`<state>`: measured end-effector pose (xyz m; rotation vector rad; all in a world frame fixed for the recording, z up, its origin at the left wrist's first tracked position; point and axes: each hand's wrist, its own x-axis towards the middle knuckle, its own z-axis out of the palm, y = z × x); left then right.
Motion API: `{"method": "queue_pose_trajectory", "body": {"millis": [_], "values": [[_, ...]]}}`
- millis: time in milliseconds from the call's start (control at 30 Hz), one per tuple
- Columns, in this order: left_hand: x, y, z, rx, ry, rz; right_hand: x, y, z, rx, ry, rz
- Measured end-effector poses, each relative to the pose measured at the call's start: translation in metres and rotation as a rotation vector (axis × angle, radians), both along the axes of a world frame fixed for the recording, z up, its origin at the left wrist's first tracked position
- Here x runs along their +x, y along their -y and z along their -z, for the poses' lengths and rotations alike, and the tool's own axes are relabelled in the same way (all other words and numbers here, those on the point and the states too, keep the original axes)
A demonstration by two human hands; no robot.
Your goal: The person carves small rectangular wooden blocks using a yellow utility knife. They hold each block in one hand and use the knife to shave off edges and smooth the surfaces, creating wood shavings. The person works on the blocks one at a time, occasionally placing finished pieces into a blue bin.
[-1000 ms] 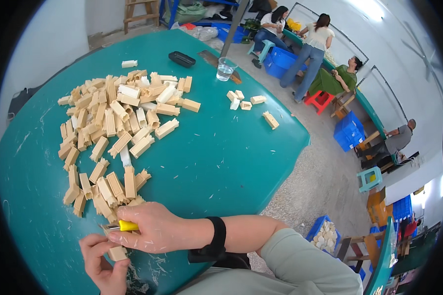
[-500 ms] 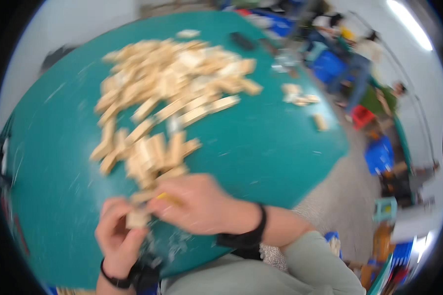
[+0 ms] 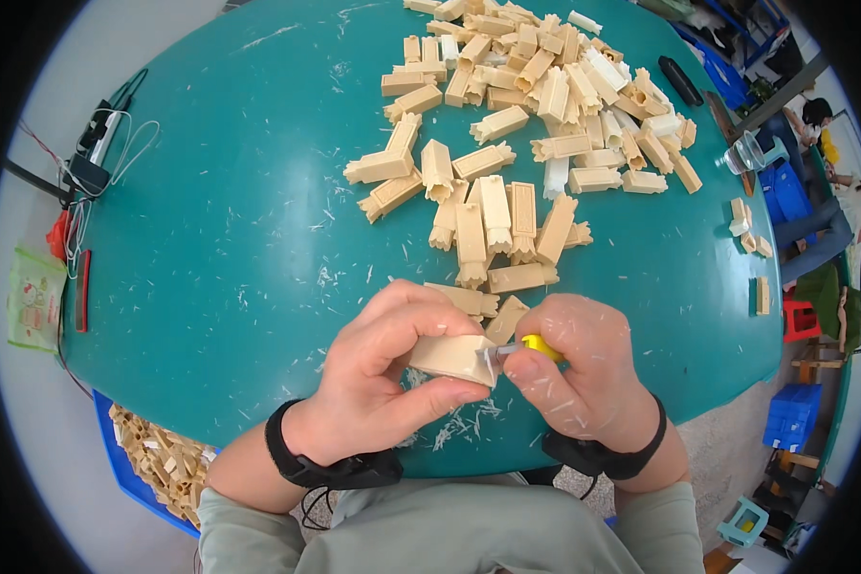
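Observation:
My left hand (image 3: 368, 378) is closed around a beige box-shaped plastic piece (image 3: 447, 356), with its end turned to the right. In my right hand (image 3: 584, 368) is a yellow-handled blade (image 3: 542, 346), fingers wrapped round the handle. Its metal part touches the edge of the piece's end, where a pale curl of plastic shows. White shavings cling to my right fingers. Just beyond my hands lie several similar beige pieces (image 3: 471, 244) with crown-like ends.
A large heap of beige and white pieces (image 3: 555, 91) covers the far part of the green table (image 3: 230, 249). Shavings (image 3: 469, 421) lie below my hands. A blue bin (image 3: 115, 459) full of pieces stands at lower left. A clear jar (image 3: 741, 153) sits by the right edge.
The view has swung, so the heap and both hands appear farther right, and the blur is gone. The piece is now tilted sideways in my left hand; my right hand keeps the yellow-handled blade.

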<state>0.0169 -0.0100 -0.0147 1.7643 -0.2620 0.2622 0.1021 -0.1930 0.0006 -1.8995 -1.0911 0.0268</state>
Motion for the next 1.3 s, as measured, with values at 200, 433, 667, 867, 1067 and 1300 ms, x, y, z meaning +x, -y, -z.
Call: {"method": "queue_pose_trajectory", "body": {"millis": [200, 433, 667, 867, 1067, 1300], "values": [[-0.002, 0.005, -0.002, -0.029, 0.001, -0.011, 0.003, 0.001, 0.001, 0.0, 0.039, 0.034], [-0.001, 0.0, -0.001, 0.033, 0.016, -0.042, 0.001, 0.001, -0.001, 0.034, -0.054, 0.077], [0.001, -0.004, 0.0, -0.266, -0.056, -0.151, 0.001, -0.002, -0.002, 0.027, -0.071, -0.008], [0.005, 0.007, -0.003, -0.964, -0.306, -0.13, -0.003, -0.001, 0.008, 0.059, -0.168, 0.045], [0.001, 0.008, 0.008, -0.7, -0.197, 0.147, -0.001, 0.003, 0.003, 0.098, -0.256, 0.055], [-0.001, 0.013, -0.004, -0.543, -0.207, 0.187, -0.001, 0.003, 0.004, 0.085, -0.237, -0.003]]}}
